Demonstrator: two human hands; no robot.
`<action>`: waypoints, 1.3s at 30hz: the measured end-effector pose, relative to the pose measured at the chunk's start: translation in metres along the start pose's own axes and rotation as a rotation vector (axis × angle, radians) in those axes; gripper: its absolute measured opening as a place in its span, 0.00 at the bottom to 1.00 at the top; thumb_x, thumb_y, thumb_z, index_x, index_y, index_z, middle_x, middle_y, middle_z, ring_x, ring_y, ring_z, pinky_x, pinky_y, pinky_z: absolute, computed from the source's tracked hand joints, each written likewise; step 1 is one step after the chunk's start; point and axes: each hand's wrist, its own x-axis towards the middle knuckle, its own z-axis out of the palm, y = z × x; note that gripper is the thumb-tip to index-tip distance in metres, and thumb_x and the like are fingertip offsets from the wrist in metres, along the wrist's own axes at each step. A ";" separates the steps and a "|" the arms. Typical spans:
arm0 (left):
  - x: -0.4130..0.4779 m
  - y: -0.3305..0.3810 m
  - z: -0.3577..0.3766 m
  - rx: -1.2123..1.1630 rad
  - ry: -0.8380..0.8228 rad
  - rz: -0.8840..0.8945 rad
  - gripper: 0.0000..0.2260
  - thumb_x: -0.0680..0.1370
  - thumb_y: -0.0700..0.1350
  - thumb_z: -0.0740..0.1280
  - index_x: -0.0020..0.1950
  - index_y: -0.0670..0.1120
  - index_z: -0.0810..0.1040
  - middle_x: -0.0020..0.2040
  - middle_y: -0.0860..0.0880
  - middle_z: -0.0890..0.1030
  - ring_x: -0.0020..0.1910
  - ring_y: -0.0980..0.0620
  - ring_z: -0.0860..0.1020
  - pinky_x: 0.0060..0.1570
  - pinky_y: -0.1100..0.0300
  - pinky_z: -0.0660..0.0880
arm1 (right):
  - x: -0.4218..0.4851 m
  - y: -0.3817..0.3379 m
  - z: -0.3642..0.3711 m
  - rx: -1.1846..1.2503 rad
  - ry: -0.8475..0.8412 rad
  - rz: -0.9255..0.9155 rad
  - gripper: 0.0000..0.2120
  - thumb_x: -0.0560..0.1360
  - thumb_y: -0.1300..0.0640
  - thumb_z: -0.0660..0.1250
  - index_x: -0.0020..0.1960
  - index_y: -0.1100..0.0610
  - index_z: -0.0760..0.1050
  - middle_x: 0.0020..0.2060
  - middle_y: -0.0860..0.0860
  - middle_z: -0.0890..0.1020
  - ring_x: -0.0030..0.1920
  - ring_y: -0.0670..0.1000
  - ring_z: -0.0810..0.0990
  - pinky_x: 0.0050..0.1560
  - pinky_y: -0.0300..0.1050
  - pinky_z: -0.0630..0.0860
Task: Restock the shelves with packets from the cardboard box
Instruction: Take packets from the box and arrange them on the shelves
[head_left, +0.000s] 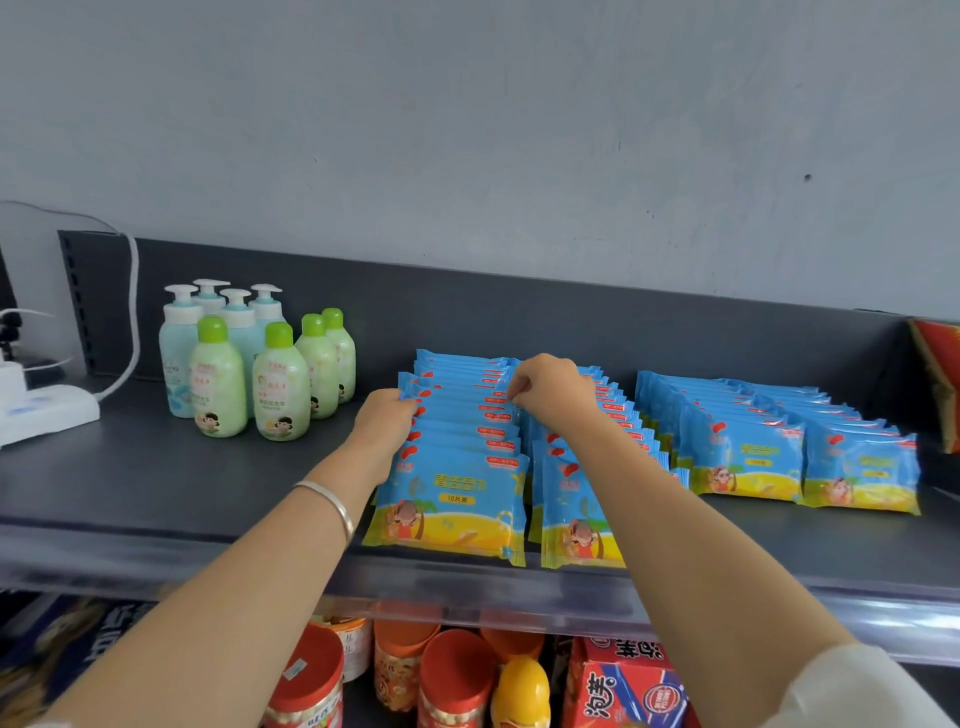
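Here, on the dark shelf (156, 467), the left hand (384, 421) and right hand (545, 387) both pinch, it seems, blue packets (457, 431) in the leftmost row (near green bottles (249, 358)).

Both forearms are bare. The left wrist wears a thin, plain silver bangle (332, 506), smooth and unmarked. A pale, off-white sleeve (852, 691) covers the right upper arm, ending loosely near the elbow.

Four rows of blue packets (457, 447) are ranged on the dark shelf (156, 467). The leftmost row is gripped by the left hand (387, 418) and right hand (545, 387). Green and blue bottles (249, 358) are stood at left.
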 end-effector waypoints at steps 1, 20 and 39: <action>0.001 0.001 -0.001 0.001 0.002 0.011 0.12 0.79 0.39 0.56 0.37 0.46 0.72 0.36 0.47 0.75 0.31 0.52 0.73 0.27 0.62 0.69 | 0.000 0.003 -0.002 0.019 0.010 0.014 0.08 0.76 0.61 0.64 0.50 0.52 0.79 0.50 0.50 0.82 0.49 0.52 0.79 0.53 0.51 0.77; 0.011 0.006 0.009 -0.023 -0.009 0.033 0.10 0.79 0.40 0.58 0.53 0.39 0.78 0.51 0.37 0.81 0.47 0.40 0.81 0.45 0.47 0.78 | 0.015 0.004 0.007 -0.014 0.010 0.077 0.05 0.76 0.55 0.65 0.50 0.54 0.79 0.45 0.50 0.81 0.47 0.52 0.77 0.50 0.50 0.69; 0.056 0.021 0.004 0.538 0.125 0.220 0.08 0.77 0.42 0.65 0.45 0.39 0.81 0.42 0.42 0.81 0.40 0.47 0.77 0.41 0.55 0.75 | 0.036 0.018 0.001 -0.029 -0.079 -0.045 0.04 0.76 0.52 0.67 0.49 0.50 0.78 0.50 0.48 0.81 0.53 0.52 0.77 0.64 0.58 0.66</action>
